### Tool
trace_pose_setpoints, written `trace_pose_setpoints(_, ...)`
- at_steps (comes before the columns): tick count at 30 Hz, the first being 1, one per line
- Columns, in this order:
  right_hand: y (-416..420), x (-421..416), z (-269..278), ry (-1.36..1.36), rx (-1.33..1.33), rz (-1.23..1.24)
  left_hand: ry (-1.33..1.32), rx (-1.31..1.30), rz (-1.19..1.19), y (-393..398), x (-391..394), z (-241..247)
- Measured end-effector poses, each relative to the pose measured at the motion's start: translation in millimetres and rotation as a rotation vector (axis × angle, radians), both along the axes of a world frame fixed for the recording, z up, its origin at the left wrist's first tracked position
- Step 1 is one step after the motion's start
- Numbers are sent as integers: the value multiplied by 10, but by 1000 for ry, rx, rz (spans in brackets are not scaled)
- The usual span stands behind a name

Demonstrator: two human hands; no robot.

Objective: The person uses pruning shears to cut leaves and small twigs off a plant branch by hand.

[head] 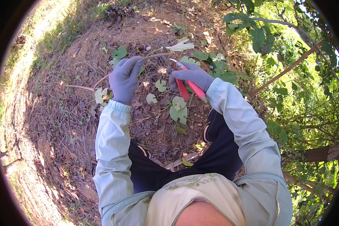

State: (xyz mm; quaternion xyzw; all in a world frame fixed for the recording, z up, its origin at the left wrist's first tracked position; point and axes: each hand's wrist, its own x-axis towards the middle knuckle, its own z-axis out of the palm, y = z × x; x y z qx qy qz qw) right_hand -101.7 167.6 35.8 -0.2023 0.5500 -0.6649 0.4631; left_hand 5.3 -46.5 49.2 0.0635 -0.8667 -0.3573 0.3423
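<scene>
My left hand (124, 79), in a grey-purple knit glove, is closed around a thin brown branch (157, 55) with leaves on it. The branch runs out past both sides of the fist, and a pale green leaf (182, 45) hangs near its right end. In my right hand (193, 75), gloved alike, is a pair of pruning shears (196, 89) with red handles. The dark blades of the shears point up and left, close to the branch's right part; whether they touch it I cannot tell.
Cut leaves (178, 110) lie on the dry, littered soil (149, 127) between my legs. A leafy tree (288, 59) with a slanting bare limb (292, 70) crowds the right side. Lower right, a thicker trunk (313, 154) reaches in. Sunlit grass (53, 25) borders the upper left.
</scene>
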Motion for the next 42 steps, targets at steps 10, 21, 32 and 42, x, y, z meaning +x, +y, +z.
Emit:
trace_pose_setpoints(10,-8,9,56,144,92,-199,-4,19,-55,12,-18,-10)
trace_pose_setpoints(21,42,54,32,153,26,5,10,162,-98,9,-26,-3)
trace_pose_setpoints(32,-4,146,217,278,153,-71,-15,114,-148,-19,-38,-138)
trace_pose_setpoints(42,56,31,-19,700,355,55,-39,84,-51,-12,-42,-96)
